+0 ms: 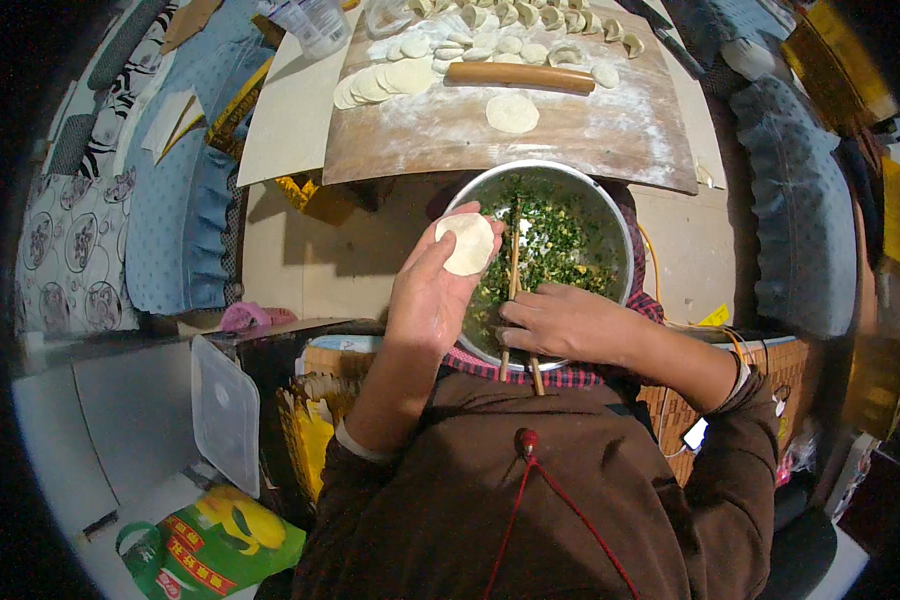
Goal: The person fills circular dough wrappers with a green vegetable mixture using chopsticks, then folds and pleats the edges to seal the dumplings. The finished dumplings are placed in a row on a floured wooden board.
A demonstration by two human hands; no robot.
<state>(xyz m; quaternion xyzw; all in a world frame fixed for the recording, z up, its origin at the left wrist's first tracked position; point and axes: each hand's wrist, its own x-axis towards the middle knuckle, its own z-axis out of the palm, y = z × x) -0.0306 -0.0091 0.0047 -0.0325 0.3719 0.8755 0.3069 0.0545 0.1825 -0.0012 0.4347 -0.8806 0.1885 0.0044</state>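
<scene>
A round dough wrapper (468, 244) lies across the palm and fingers of my left hand (436, 281), my thumb resting on its edge. My right hand (551, 319) grips a pair of wooden chopsticks (514, 262), whose far ends reach into the chopped green filling (562, 232). That filling sits in a large metal basin (624, 225) at my lap, below the table's near edge. My left hand is over the basin's left rim. Beyond the basin, a single flat wrapper (512, 113) lies on the floured wooden board (420, 154), with a rolling pin (521, 77) behind it.
Overlapping wrappers (386, 79) lie at the board's left, and small dough discs (476, 54) behind the rolling pin. Several folded dumplings (551, 18) line the far side. A plastic container (315, 30) stands at the table's back left. Blue-covered seats (791, 202) flank the table.
</scene>
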